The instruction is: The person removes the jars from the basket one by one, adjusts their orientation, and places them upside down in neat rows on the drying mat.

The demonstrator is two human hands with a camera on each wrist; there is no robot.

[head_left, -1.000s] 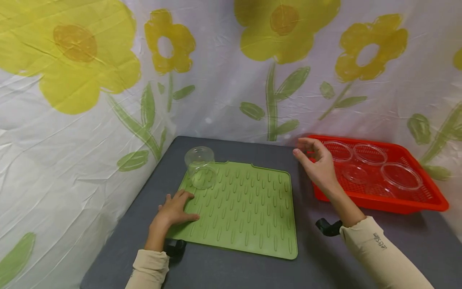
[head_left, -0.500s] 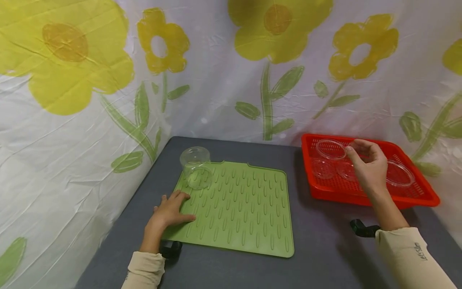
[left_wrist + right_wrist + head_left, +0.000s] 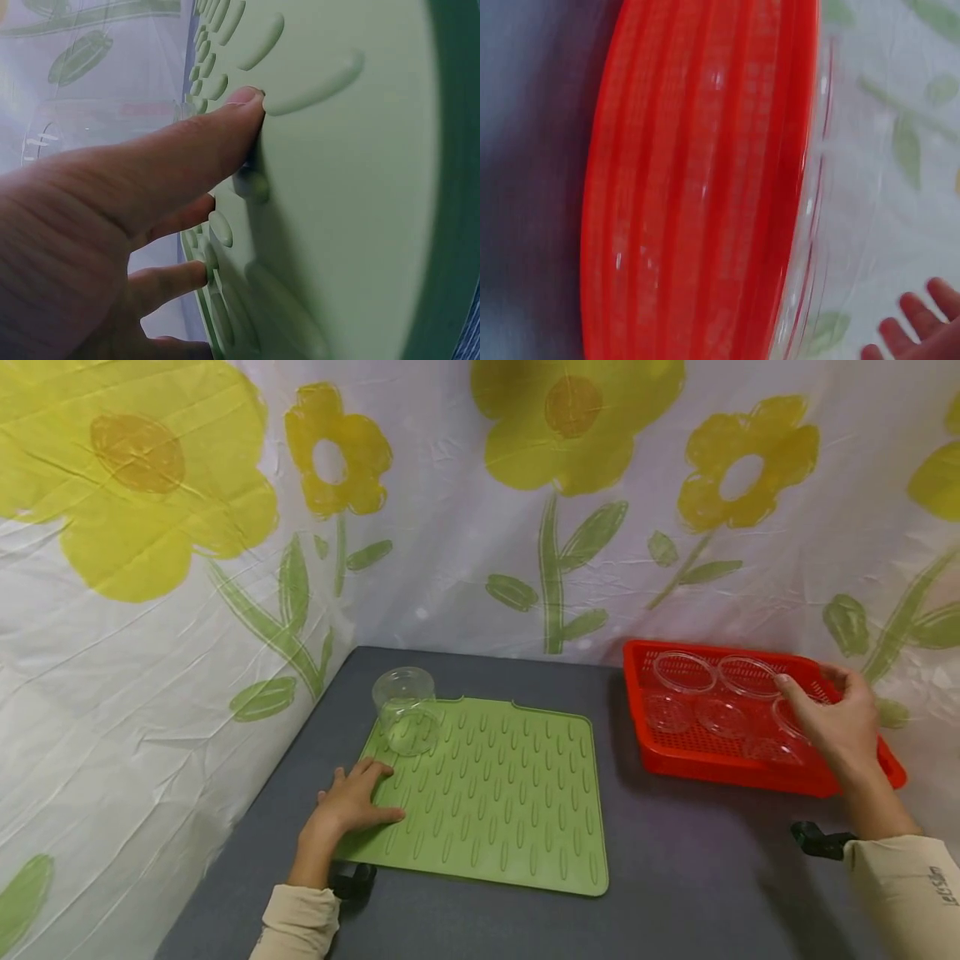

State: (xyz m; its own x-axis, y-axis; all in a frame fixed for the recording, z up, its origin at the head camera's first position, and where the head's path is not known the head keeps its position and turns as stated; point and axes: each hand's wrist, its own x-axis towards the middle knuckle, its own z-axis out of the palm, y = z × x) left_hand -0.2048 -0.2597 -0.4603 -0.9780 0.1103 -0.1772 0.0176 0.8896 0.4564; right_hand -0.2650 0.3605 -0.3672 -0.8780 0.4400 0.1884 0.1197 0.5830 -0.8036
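My left hand (image 3: pixel 351 802) rests on the left edge of a green ridged mat (image 3: pixel 495 802), fingers spread; the left wrist view shows the thumb (image 3: pixel 202 142) touching its surface. A clear plastic cup (image 3: pixel 407 710) stands at the mat's back left corner, beyond that hand. My right hand (image 3: pixel 843 718) hovers over the right part of a red basket (image 3: pixel 720 768), thumb and fingers apart. Several clear cups, such as the back left cup (image 3: pixel 684 672), stand inside. In the right wrist view, the fingertips appear apart from the basket's wall (image 3: pixel 682 187) and a cup (image 3: pixel 840 225).
Both the mat and the basket lie on a dark grey table (image 3: pixel 675 868). A flowered cloth (image 3: pixel 450 527) hangs behind and along the left side. Black wrist devices, such as the right wrist device (image 3: pixel 821 841), sit below the wrists.
My right hand has moved right, from the basket's left edge across to its right part. The left hand stays on the mat and the cup there has not moved.
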